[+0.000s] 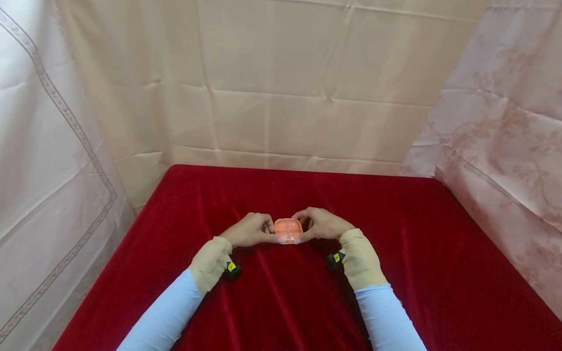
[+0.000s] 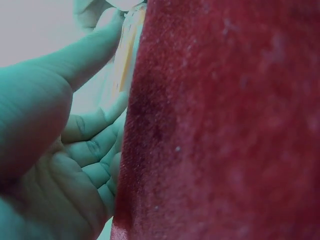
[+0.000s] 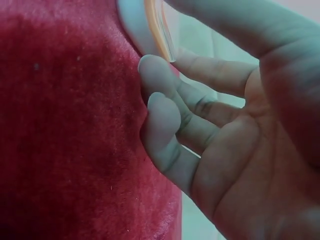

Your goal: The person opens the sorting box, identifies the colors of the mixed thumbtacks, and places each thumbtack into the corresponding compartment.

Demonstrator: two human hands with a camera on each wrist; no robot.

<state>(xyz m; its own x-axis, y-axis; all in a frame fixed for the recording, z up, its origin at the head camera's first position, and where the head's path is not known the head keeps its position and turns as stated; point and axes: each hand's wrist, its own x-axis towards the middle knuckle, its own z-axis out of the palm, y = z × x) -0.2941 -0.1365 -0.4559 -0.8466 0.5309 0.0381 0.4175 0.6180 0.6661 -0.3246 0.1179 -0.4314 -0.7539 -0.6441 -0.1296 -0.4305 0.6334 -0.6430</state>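
A small orange pill box point(image 1: 288, 229) with rounded corners and a see-through surface stands at the middle of the red cloth; faint dividing lines cross it. My left hand point(image 1: 250, 229) pinches its left side, thumb at the near edge and fingers behind. On the opposite side my right hand point(image 1: 325, 224) holds it the same way, thumb low at the front corner. In the left wrist view the box's edge point(image 2: 127, 50) shows orange and pale layers beside the thumb. The right wrist view shows its layered side point(image 3: 160, 30) against the fingers, close over the cloth.
A red velvet cloth point(image 1: 281, 302) covers the table. Beige curtain point(image 1: 272, 87) hangs behind it, with a white curtain point(image 1: 48, 161) on the left and a floral one point(image 1: 505, 122) on the right. Each wrist carries a small black camera point(image 1: 232, 270).
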